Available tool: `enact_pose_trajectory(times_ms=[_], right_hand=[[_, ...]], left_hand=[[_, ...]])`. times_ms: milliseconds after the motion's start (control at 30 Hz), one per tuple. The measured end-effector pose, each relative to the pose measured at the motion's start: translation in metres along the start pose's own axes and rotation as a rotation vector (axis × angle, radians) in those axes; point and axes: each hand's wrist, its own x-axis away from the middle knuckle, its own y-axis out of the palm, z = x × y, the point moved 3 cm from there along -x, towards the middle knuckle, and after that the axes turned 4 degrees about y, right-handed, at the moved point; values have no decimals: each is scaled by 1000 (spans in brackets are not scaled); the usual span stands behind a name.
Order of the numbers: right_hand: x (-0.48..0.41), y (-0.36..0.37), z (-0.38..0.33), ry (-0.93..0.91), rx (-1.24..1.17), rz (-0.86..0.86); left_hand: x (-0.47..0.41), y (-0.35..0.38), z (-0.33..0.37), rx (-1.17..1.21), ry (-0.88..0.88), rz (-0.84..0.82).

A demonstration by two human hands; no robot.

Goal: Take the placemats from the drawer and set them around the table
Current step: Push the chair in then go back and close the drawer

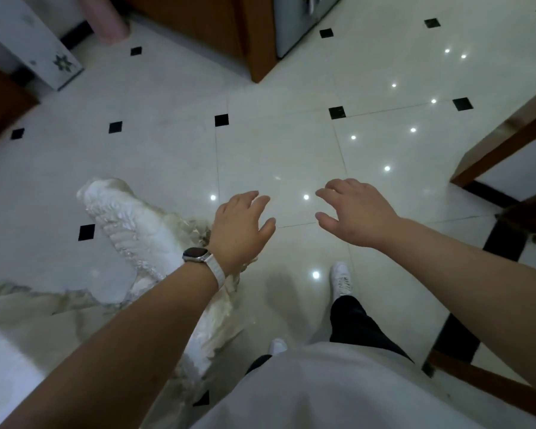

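Observation:
My left hand (240,226), with a white watch on its wrist, is held out over the shiny tiled floor, fingers apart and holding nothing. My right hand (355,212) hovers beside it, also spread and holding nothing. No placemat and no drawer show in this view. A wooden table edge (505,140) comes in from the right.
A white plastic-wrapped chair (143,239) stands at my left. Brown wooden cabinets (239,32) and a steel appliance (300,20) line the far wall. A dark wooden chair part (492,388) sits low right. My white shoes (341,278) stand on the pale floor.

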Motion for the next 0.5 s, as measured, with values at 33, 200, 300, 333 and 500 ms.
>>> enact_pose_trajectory(times_ms=[33, 200, 300, 333, 500], right_hand=[[-14, -1, 9, -13, -9, -9], [-84, -22, 62, -67, -37, -41], [-122, -37, 89, -115, -34, -35], [-138, -43, 97, -137, -26, -35], [-207, -63, 102, -210, -24, -46]], left_hand=[[-13, 1, 0, 2, -27, -8], [-82, 1, 6, -6, -138, -52], [-117, -4, 11, -16, -162, -50], [-130, -6, 11, -15, -174, -42], [-170, -21, -4, -3, -263, 9]])
